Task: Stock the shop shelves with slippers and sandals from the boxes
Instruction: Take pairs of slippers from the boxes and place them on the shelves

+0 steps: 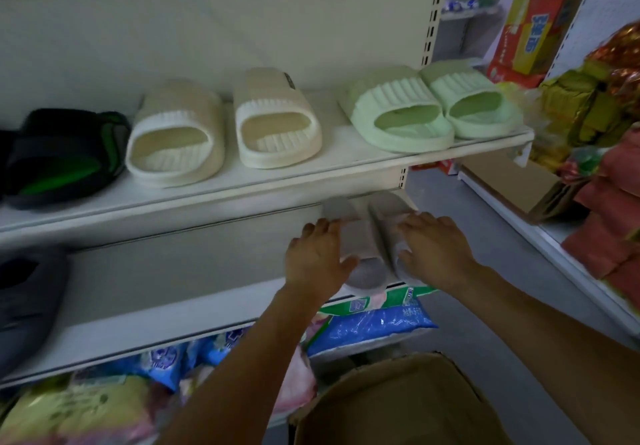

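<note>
A pair of grey slippers (367, 236) lies side by side at the right end of the middle shelf (173, 320). My left hand (317, 257) rests flat on the left slipper with its fingers spread. On the right slipper lies my right hand (434, 249), also flat with straight fingers. A brown cardboard box (398, 406) stands open below my arms. The upper shelf (311, 178) carries a green pair (433, 105), a cream pair (225, 126) and a black and green slipper (65, 157).
A dark grey slipper (27, 306) sits at the left of the middle shelf. Blue and green plastic packets (374, 323) fill the bottom shelf. Another shelf unit at the right holds stacked goods (595, 115) and a yellow and red carton (533, 32).
</note>
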Tool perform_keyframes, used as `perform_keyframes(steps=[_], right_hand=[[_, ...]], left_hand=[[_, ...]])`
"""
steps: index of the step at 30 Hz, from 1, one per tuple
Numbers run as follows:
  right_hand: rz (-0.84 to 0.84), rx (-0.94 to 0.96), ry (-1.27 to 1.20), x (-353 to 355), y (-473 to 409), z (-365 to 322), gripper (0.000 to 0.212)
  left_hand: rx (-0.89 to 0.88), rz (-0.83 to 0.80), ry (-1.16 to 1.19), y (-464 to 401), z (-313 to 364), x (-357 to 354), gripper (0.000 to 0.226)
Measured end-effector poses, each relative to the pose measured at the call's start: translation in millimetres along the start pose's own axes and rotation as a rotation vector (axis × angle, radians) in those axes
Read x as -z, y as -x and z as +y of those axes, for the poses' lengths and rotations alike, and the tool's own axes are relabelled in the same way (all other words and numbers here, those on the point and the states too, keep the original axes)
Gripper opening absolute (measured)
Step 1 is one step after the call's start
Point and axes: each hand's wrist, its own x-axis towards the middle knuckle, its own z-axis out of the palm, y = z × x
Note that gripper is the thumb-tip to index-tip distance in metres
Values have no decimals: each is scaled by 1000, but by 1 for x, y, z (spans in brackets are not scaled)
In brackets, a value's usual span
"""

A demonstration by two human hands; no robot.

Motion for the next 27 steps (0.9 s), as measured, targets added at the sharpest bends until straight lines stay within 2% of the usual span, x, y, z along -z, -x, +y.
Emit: perform_keyframes(steps=[3, 7, 16, 22, 27], right_hand=[[55, 78, -46, 23, 30, -29, 38], [141, 172, -142, 56, 61, -76, 43], [214, 495, -196, 121, 70, -215, 40], [224, 701, -377, 160, 80, -371, 46], [196, 866, -472, 172, 113, -546, 48]], left_hand=[[19, 115, 73, 54, -3, 36, 56], [98, 178, 55, 120, -25, 80, 50], [370, 309, -71, 242, -124, 182, 45], [576, 486, -181, 365, -210, 254, 40], [825, 429, -310, 505, -304, 307, 46]])
